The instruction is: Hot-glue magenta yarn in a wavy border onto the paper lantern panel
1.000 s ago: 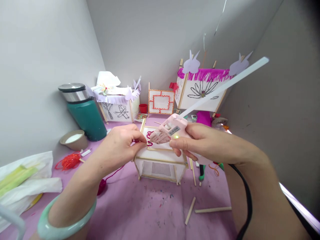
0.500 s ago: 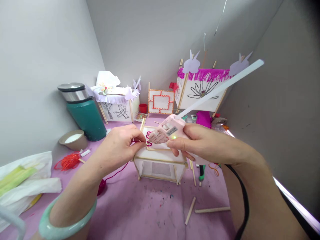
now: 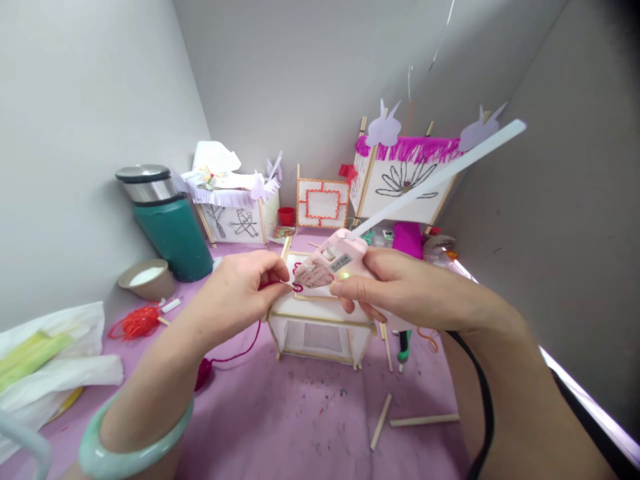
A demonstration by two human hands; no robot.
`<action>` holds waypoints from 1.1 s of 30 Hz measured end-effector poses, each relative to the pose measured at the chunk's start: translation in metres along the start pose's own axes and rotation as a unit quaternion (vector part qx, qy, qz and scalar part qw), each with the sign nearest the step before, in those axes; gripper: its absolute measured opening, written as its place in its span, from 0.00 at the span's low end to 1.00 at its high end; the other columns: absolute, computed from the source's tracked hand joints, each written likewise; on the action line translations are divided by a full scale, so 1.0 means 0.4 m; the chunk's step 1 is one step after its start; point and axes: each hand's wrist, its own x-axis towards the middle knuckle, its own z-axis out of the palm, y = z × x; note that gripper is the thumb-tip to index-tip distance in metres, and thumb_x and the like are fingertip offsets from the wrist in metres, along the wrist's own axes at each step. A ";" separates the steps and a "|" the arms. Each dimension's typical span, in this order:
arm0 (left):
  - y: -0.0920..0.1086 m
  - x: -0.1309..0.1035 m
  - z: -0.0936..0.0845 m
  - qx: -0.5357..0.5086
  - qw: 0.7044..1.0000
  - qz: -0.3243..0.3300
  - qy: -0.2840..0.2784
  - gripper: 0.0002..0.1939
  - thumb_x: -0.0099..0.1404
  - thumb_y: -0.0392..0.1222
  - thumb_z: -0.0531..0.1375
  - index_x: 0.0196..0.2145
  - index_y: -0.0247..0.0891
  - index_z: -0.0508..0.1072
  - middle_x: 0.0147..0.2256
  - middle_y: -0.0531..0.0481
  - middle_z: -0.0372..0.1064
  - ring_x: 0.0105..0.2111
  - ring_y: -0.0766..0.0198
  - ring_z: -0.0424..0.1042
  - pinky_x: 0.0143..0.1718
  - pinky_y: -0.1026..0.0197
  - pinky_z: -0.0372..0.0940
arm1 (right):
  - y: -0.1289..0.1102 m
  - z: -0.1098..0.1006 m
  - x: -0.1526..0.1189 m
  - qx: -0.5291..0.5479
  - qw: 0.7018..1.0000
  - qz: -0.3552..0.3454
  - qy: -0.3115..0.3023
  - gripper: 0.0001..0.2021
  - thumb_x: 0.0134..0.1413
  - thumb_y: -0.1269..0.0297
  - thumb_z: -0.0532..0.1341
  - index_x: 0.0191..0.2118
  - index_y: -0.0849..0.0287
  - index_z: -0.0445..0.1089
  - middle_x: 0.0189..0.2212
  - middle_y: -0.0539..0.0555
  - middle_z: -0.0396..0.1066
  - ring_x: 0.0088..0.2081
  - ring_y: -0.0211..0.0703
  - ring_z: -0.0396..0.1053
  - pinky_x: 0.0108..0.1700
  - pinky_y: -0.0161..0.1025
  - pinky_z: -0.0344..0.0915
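My right hand [image 3: 395,283] grips a pale pink glue gun [image 3: 333,263], its small light glowing and a long white glue stick [image 3: 440,180] sticking out of its back. The gun's nozzle points left, close to my left fingertips. With thumb and forefinger pinched together, my left hand [image 3: 250,287] holds magenta yarn [image 3: 240,353] that trails down to a ball [image 3: 203,375] beneath my wrist. Loops of that yarn lie on the white top panel of a wood-stick frame box [image 3: 320,307]. The gun covers part of the loops and panel.
At the left stand a teal bottle [image 3: 173,233], a bowl [image 3: 147,279] and red string [image 3: 140,323]. Decorated lanterns [image 3: 233,223] line the back, with a larger fringed one [image 3: 405,180] at right. Loose wooden sticks [image 3: 425,420] lie at front right, near a green-handled tool [image 3: 404,350].
The glue gun in my right hand has shifted slightly left, its nozzle nearer my left fingertips. My left hand stays almost where it was, still pinching.
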 end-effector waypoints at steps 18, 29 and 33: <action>0.013 0.007 -0.004 0.025 0.999 -0.031 -0.009 0.05 0.56 0.37 0.57 0.27 0.41 0.73 0.28 0.55 0.72 0.26 0.67 0.68 0.28 0.65 0.59 | 0.016 -0.009 -0.011 -0.008 1.000 0.019 0.018 0.20 0.56 0.45 0.55 0.30 0.57 0.73 0.22 0.49 0.66 0.24 0.37 0.63 0.22 0.33 0.56; 0.010 0.008 -0.006 0.030 0.999 -0.033 -0.010 0.05 0.57 0.41 0.58 0.30 0.41 0.73 0.29 0.54 0.72 0.28 0.65 0.69 0.29 0.63 0.60 | 0.007 -0.004 -0.004 -0.027 1.000 0.013 0.003 0.22 0.56 0.45 0.55 0.23 0.58 0.66 0.22 0.50 0.67 0.24 0.37 0.63 0.24 0.34 0.56; 0.011 0.002 -0.013 0.016 0.999 -0.048 -0.009 0.07 0.59 0.45 0.57 0.31 0.41 0.73 0.30 0.53 0.71 0.28 0.64 0.69 0.29 0.62 0.60 | 0.014 -0.004 -0.004 -0.011 1.000 0.021 0.013 0.22 0.55 0.44 0.56 0.24 0.58 0.68 0.22 0.49 0.68 0.23 0.35 0.62 0.23 0.34 0.56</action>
